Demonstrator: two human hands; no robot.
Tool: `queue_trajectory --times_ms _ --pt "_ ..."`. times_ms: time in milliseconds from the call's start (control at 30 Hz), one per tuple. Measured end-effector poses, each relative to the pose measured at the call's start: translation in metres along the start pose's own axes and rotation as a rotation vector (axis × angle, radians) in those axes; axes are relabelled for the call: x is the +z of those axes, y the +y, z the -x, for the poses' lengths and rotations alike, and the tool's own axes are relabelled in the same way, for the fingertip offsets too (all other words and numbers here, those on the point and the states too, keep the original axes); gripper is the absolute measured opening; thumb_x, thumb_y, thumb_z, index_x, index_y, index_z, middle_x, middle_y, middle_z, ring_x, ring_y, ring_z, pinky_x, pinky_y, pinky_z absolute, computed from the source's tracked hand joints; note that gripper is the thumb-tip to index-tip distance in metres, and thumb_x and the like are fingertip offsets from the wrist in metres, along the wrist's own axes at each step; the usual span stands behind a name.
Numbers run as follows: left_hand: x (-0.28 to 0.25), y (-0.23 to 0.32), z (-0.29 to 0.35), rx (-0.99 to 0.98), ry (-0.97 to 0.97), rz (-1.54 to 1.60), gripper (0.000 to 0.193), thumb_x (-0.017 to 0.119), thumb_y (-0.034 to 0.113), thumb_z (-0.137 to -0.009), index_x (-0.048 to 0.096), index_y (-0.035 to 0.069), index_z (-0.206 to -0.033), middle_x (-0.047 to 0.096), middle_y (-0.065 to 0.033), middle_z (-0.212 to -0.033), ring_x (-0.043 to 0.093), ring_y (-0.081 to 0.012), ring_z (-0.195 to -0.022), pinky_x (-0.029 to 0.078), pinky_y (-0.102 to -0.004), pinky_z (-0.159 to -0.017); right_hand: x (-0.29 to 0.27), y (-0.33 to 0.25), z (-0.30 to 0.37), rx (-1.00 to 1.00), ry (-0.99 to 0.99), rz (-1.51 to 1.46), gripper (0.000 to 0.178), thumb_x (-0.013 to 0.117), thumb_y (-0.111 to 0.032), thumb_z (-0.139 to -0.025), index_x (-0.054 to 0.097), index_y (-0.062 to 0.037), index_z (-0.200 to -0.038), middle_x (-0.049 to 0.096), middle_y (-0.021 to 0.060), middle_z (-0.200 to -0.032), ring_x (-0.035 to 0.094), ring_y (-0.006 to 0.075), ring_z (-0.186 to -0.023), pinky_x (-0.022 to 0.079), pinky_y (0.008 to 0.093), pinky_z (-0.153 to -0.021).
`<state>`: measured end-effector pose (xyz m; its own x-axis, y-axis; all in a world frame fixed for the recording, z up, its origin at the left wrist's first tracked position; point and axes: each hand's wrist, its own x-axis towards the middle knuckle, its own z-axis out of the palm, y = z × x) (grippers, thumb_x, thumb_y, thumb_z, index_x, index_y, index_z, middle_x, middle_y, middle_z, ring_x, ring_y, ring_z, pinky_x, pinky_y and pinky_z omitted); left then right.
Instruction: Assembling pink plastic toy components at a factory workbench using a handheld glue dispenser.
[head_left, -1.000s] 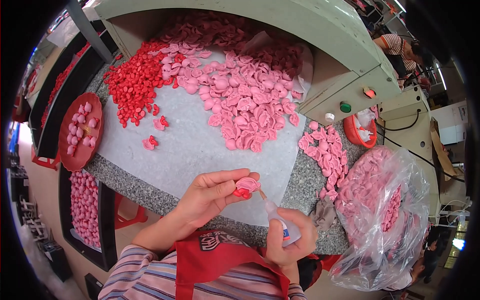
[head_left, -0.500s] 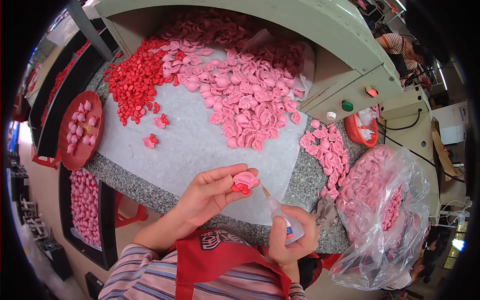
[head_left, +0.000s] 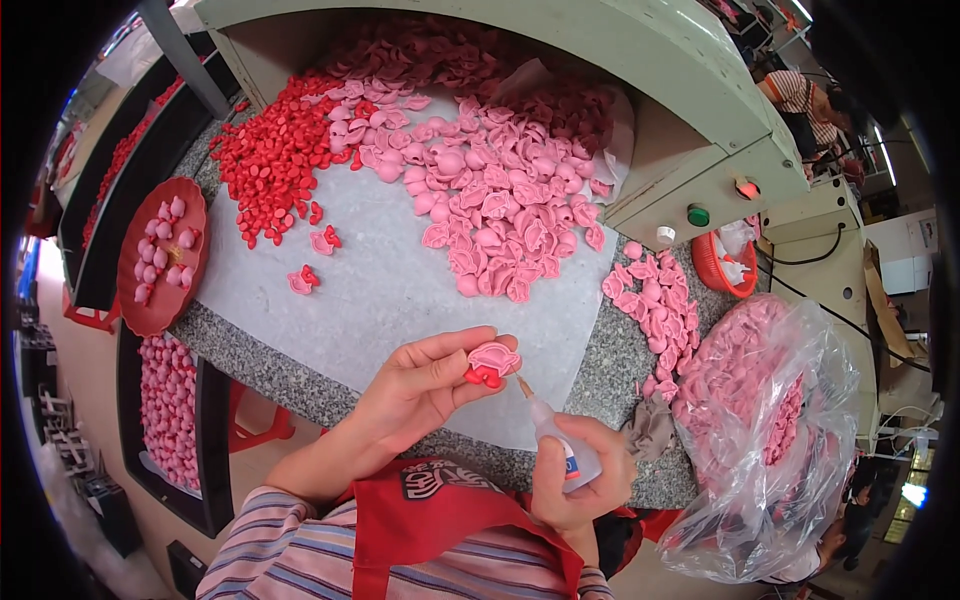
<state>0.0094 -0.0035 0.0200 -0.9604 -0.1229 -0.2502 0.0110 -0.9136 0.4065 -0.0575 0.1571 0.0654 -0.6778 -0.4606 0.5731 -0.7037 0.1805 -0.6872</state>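
Between the thumb and fingers of my left hand (head_left: 425, 378) is a small pink plastic half-shell (head_left: 493, 357), hollow side showing, with red pieces (head_left: 484, 377) along its lower edge. My right hand (head_left: 590, 475) grips a translucent squeeze glue bottle (head_left: 560, 440) with a narrow tip, which points up and left. That tip sits just below and right of the pink half-shell, a small gap apart. Under both hands lies a white sheet (head_left: 380, 260). On it, farther left, rest two pink half-shells (head_left: 303, 281) with red pieces attached.
Heaped at the back are red pieces (head_left: 270, 150) and pink half-shells (head_left: 500, 200), partly beneath a pale green machine hood (head_left: 680, 70). A red plate (head_left: 150, 310) of assembled pieces and a black tray (head_left: 213, 450) are left. A clear plastic bag (head_left: 770, 520) and orange basket (head_left: 712, 275) stand right.
The glue bottle in my right hand has shifted slightly left and down, its tip now a little off the half-shell's edge. My left hand has hardly moved.
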Motion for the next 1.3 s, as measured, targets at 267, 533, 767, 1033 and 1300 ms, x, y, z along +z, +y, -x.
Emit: queue_trajectory --times_ms 267,533,767,1033,1300 --pt "-0.0002 -0.0003 -0.0006 0.007 0.033 -0.028 0.038 0.053 0.012 -0.085 0.046 -0.001 -0.120 0.046 -0.0194 -0.123 0.048 -0.0295 -0.112 0.041 -0.0371 -0.094 0.0010 -0.0033 0.0026 0.059 -0.083 -0.044 0.022 0.064 0.000 -0.062 0.057 0.0013 -0.083 0.061 0.0095 -0.066 0.054 0.0195 -0.046 0.042 0.0264 -0.043" --pt "-0.0012 -0.0004 -0.0017 -0.004 0.037 0.004 0.039 0.052 0.013 -0.086 0.044 0.000 -0.122 0.044 -0.0186 -0.125 0.047 -0.0286 -0.113 0.041 -0.0370 -0.094 0.0018 -0.0014 0.0043 -0.044 -0.031 -0.059 0.023 0.064 -0.002 -0.061 0.058 0.0015 -0.083 0.060 0.0084 -0.064 0.051 0.0175 -0.042 0.040 0.0250 -0.040" --pt "-0.0020 -0.0003 -0.0012 -0.017 0.024 0.017 0.039 0.052 0.012 -0.086 0.043 0.000 -0.122 0.044 -0.0181 -0.125 0.047 -0.0280 -0.113 0.039 -0.0377 -0.096 0.0057 -0.0023 0.0027 -0.035 -0.064 -0.077 0.022 0.064 -0.003 -0.062 0.058 0.0011 -0.083 0.060 0.0079 -0.063 0.050 0.0166 -0.041 0.039 0.0246 -0.039" --pt "-0.0032 -0.0010 -0.0009 -0.023 0.016 0.032 0.039 0.052 0.012 -0.086 0.043 0.000 -0.122 0.044 -0.0180 -0.125 0.047 -0.0279 -0.113 0.040 -0.0377 -0.096 0.0018 -0.0062 0.0038 0.032 -0.136 -0.057 0.020 0.061 -0.007 -0.067 0.056 0.0038 -0.083 0.061 0.0149 -0.067 0.057 0.0212 -0.050 0.045 0.0276 -0.047" --pt "0.0022 -0.0022 0.0005 -0.043 0.011 0.023 0.036 0.052 0.012 -0.085 0.047 0.000 -0.119 0.046 -0.0178 -0.123 0.048 -0.0281 -0.112 0.040 -0.0368 -0.095 0.0058 -0.0031 0.0023 -0.009 -0.109 -0.100 0.021 0.061 -0.003 -0.063 0.057 0.0028 -0.083 0.060 0.0123 -0.065 0.053 0.0185 -0.045 0.042 0.0257 -0.042"
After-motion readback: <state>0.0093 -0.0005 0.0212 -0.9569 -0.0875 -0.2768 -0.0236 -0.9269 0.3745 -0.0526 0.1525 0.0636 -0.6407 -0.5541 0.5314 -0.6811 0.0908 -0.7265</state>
